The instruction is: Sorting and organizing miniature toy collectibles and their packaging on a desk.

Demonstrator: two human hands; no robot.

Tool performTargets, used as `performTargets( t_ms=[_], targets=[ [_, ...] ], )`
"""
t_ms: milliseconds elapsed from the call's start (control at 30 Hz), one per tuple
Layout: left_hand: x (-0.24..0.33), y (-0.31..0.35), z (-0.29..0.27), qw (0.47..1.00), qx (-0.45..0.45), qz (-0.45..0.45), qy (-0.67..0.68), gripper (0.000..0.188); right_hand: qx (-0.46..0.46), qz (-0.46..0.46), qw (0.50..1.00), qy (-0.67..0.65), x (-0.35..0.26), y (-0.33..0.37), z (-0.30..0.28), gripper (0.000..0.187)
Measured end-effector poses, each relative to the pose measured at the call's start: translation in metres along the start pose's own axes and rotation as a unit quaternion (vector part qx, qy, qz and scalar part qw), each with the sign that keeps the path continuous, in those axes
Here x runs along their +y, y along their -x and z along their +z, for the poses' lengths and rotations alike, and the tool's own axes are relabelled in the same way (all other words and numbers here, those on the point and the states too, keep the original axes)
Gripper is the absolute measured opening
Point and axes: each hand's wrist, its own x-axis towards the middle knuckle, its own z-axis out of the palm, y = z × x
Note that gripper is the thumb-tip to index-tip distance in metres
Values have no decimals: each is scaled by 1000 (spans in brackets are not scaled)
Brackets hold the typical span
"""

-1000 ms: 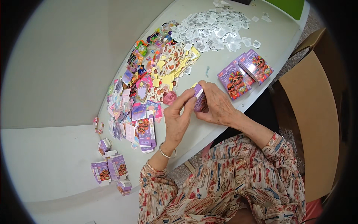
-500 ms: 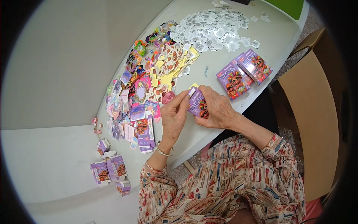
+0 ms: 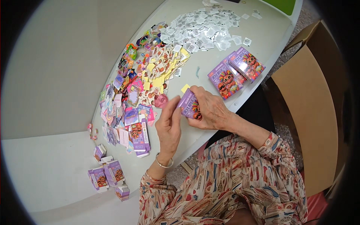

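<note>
A small purple carton (image 3: pixel 190 102) with a bright cartoon picture is in my right hand (image 3: pixel 212 109), its fingers wrapped round the right side. My left hand (image 3: pixel 168 127) is at the carton's left end. Its fingers are stretched out, thumb apart, with the tips at the carton's edge; whether they press on it I cannot tell. Just left of the carton lies a pink round crumpled piece (image 3: pixel 161 101), and a yellow slip (image 3: pixel 185 88) shows behind it. To the right, several filled purple cartons (image 3: pixel 226 80) lie on the table, partly overlapping.
A heap of small white packets (image 3: pixel 202 30) covers the table's far part. Mixed stickers and cards (image 3: pixel 157 65) spread along the left side, with opened flat cartons (image 3: pixel 138 135) nearer. More purple cartons (image 3: pixel 114 171) lie at lower left. A large cardboard box (image 3: pixel 307 112) stands at right.
The white flap at the carton's end no longer shows; that end looks closed. My left fingers have gone from pinching there to lying straighter. The whole view has shifted slightly.
</note>
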Motion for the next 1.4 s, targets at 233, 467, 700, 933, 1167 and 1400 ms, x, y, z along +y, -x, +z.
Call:
performTargets(
  t_ms=[233,467,700,933,1167,1400],
  targets=[
    [2,20,14,968,44,92,-231,28,13,-6,1000,13,-2,8,0,87],
    [3,2,20,974,-10,145,-175,24,-11,46,998,43,-6,15,-27,83],
    [-21,-54,53,985,-80,-42,145,33,181,101,959,195,26,-18,-114,62],
    [-13,-52,84,931,-170,254,-201,101,46,288,942,166,78,-2,-122,30],
    [-6,-67,94,929,-151,213,-261,103,74,275,949,132,82,-10,-119,33],
    [49,-90,96,919,-134,276,-247,100,69,348,935,-16,96,-8,-124,49]
  ],
)
